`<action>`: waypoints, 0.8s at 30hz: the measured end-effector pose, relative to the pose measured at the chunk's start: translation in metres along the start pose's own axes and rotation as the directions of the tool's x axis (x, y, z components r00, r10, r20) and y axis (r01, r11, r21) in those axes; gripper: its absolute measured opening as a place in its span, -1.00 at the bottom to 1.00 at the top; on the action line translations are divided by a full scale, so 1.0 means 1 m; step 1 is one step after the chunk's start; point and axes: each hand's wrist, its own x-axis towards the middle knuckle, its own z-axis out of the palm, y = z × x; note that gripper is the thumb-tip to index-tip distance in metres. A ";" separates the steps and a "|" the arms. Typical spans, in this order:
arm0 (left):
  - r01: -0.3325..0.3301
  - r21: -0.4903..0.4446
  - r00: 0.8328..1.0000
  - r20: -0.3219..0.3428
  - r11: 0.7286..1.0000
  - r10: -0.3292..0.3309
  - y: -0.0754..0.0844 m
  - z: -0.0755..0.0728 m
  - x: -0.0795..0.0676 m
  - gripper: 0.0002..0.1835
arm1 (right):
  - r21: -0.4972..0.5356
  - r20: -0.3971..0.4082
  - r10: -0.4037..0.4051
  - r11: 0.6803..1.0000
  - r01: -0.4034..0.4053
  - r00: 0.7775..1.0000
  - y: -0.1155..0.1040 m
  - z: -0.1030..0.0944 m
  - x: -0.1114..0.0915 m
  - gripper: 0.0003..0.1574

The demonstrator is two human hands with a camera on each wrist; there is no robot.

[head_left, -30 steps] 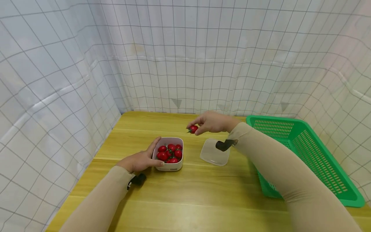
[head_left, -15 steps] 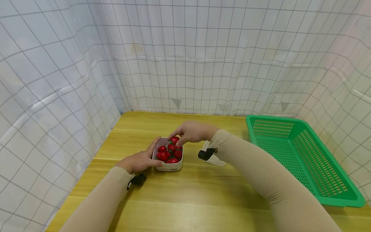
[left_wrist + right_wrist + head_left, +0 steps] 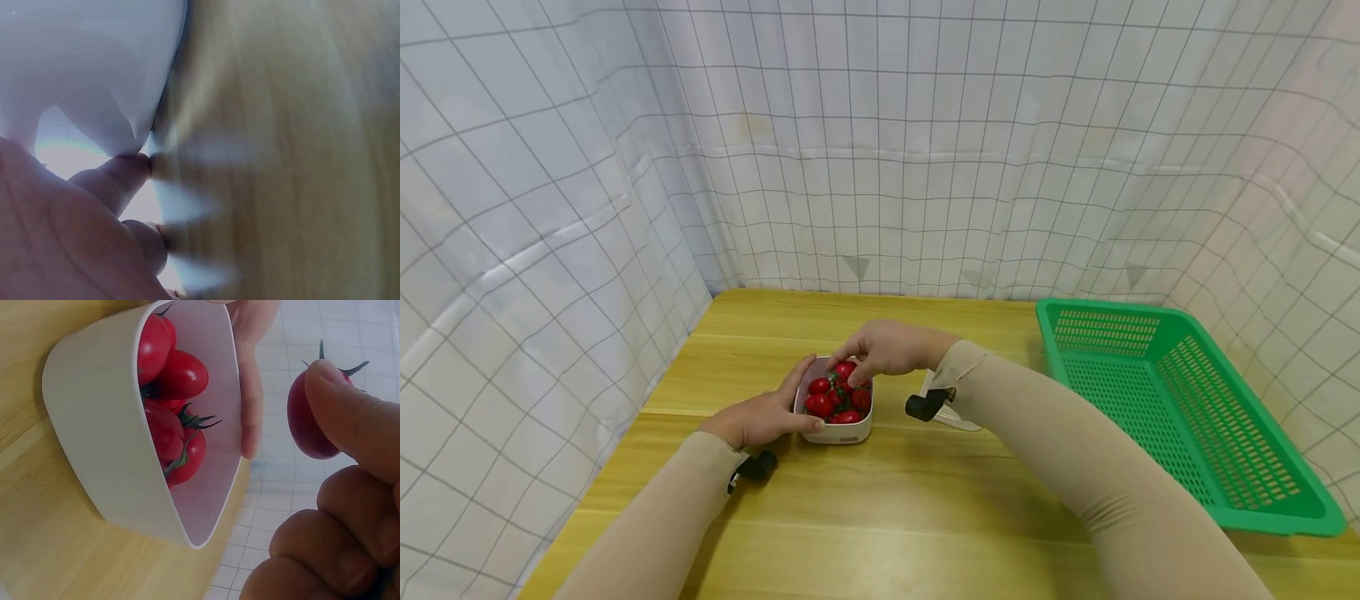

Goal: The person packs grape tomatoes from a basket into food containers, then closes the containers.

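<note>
In the head view, a white square container [image 3: 842, 434] with rounded corners stands on the table, holding several red cherry tomatoes [image 3: 822, 406] with green stems. My left hand [image 3: 766, 415] grips its left side, thumb along the near wall and fingers along the far left. Over the container's far right part is my right hand [image 3: 891, 347], pinching one cherry tomato [image 3: 305, 419] between thumb and forefinger. The right wrist view shows that tomato apart from the others, its green stem showing. The left wrist view has the container's wall [image 3: 81, 56] against the fingers.
A clear, flat lid [image 3: 957, 419] lies right of the container, partly hidden under the right wrist. At the right edge of the wooden table [image 3: 880, 517] stands a green perforated basket [image 3: 1273, 522]. White gridded curtains [image 3: 955, 150] enclose the back and sides.
My right hand has come left and down with the cherry tomato, from beyond the lid to over the container. My left hand and the container have stayed in place.
</note>
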 end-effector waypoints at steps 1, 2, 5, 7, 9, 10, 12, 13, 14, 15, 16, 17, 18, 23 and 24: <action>-0.001 0.002 1.000 0.000 1.000 0.001 0.000 0.000 0.000 0.29 | 0.004 0.000 0.001 1.000 -0.001 1.000 0.000 0.000 0.000 -0.47; -0.002 0.002 1.000 0.000 1.000 0.002 0.000 0.000 0.000 0.29 | 0.010 0.000 0.003 1.000 -0.003 1.000 0.000 0.000 0.000 -0.48; -0.011 -0.006 1.000 0.000 1.000 0.011 0.000 0.000 0.000 0.29 | 0.023 0.003 0.008 1.000 -0.008 1.000 -0.001 0.000 0.000 -0.48; -0.018 -0.015 1.000 0.001 1.000 0.018 0.000 0.000 -0.001 0.28 | 0.024 0.003 0.012 1.000 -0.012 1.000 -0.002 0.000 0.000 -0.48; -0.023 -0.019 1.000 -0.001 1.000 0.023 0.001 0.000 -0.001 0.28 | 0.025 0.003 0.013 1.000 -0.013 1.000 -0.002 0.001 0.001 -0.48; -0.023 -0.020 1.000 -0.001 1.000 0.023 0.001 0.000 -0.001 0.28 | 0.022 0.002 0.014 1.000 -0.014 1.000 -0.002 0.001 0.001 -0.48; -0.019 -0.012 1.000 -0.002 1.000 0.019 0.001 0.000 -0.001 0.28 | 0.017 0.000 0.014 1.000 -0.014 1.000 -0.003 0.001 0.001 -0.47; -0.017 -0.007 1.000 -0.003 1.000 0.017 0.001 0.000 -0.001 0.28 | 0.017 0.000 0.014 1.000 -0.014 1.000 -0.003 0.001 0.001 -0.47; -0.015 -0.004 1.000 -0.003 1.000 0.015 0.001 0.000 -0.001 0.28 | 0.018 0.000 0.013 1.000 -0.013 1.000 -0.003 0.002 0.001 -0.48; -0.014 0.000 1.000 -0.004 1.000 0.014 0.001 0.000 -0.001 0.28 | 0.020 0.001 0.013 1.000 -0.013 1.000 -0.003 0.002 0.002 -0.48; -0.014 0.000 1.000 -0.004 1.000 0.014 0.001 0.000 -0.001 0.28 | 0.021 0.002 0.012 1.000 -0.012 1.000 -0.003 0.002 0.002 -0.48; -0.013 0.001 1.000 -0.004 1.000 0.013 0.002 0.000 -0.002 0.28 | 0.023 0.002 0.012 1.000 -0.012 1.000 -0.003 0.002 0.002 -0.48; -0.014 0.004 1.000 -0.005 1.000 0.014 0.002 0.000 -0.002 0.28 | 0.026 0.003 0.012 1.000 -0.012 1.000 -0.003 0.003 0.002 -0.48; 0.005 0.019 1.000 -0.007 1.000 -0.005 0.004 0.000 -0.002 0.27 | 0.020 0.005 0.020 1.000 -0.020 1.000 -0.004 0.002 0.001 -0.48; 0.010 0.021 1.000 -0.008 1.000 -0.009 0.004 0.000 -0.003 0.27 | 0.021 0.006 0.021 1.000 -0.021 1.000 -0.005 0.002 0.001 -0.47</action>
